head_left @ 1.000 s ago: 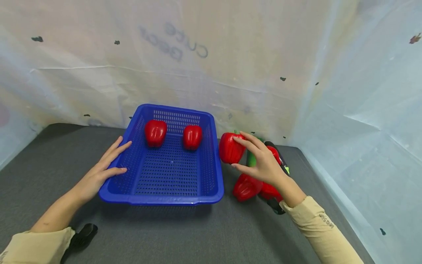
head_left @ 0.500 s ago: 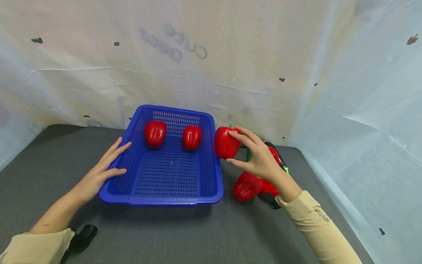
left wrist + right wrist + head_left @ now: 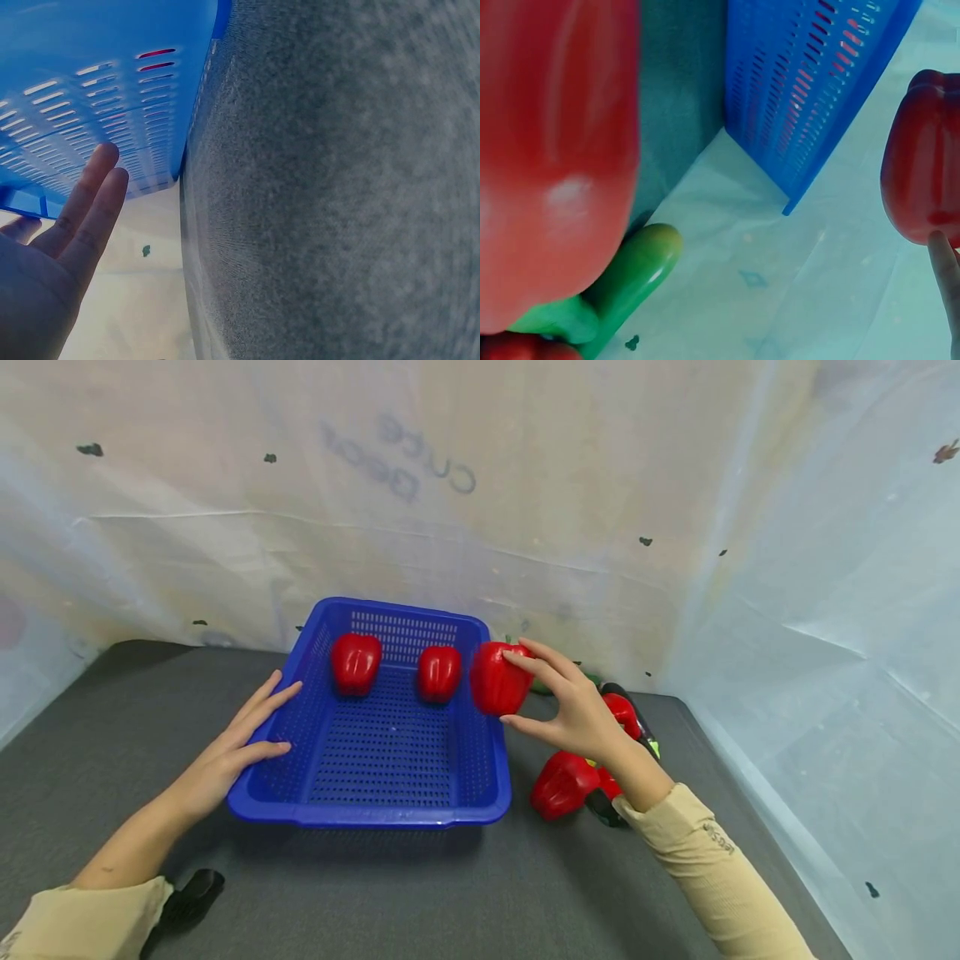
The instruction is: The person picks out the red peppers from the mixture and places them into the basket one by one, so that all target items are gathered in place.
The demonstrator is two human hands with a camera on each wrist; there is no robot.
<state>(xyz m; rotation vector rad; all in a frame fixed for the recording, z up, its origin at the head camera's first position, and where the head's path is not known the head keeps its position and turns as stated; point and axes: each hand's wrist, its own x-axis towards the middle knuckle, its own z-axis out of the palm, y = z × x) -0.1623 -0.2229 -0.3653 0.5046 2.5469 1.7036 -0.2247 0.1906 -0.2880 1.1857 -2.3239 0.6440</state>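
My right hand (image 3: 581, 718) pinches a glossy red bell pepper (image 3: 497, 681) between thumb and fingers. The pepper is up over the right rim of a blue perforated plastic basket (image 3: 375, 815); in the right wrist view this held pepper (image 3: 926, 161) is at the right, a fingertip against it. My left hand (image 3: 228, 760) rests on the basket's left rim, fingers extended. From the left wrist view, the left hand (image 3: 64, 247) lies along the slotted basket wall (image 3: 112, 45). Two red bell peppers, one at left (image 3: 356, 664) and another at right (image 3: 438, 674), lie inside the basket.
Right of the basket, a red bell pepper (image 3: 562, 785) lies beside more red ones and dark, long vegetables, partly behind my right arm. A green elongated vegetable (image 3: 637, 277) shows in the right wrist view. Plastic sheeting (image 3: 570, 468) walls the back of the grey table (image 3: 360, 893).
My right hand has moved left and slightly up with the bell pepper, from beside the basket to over its right rim. The left hand and basket have stayed put.
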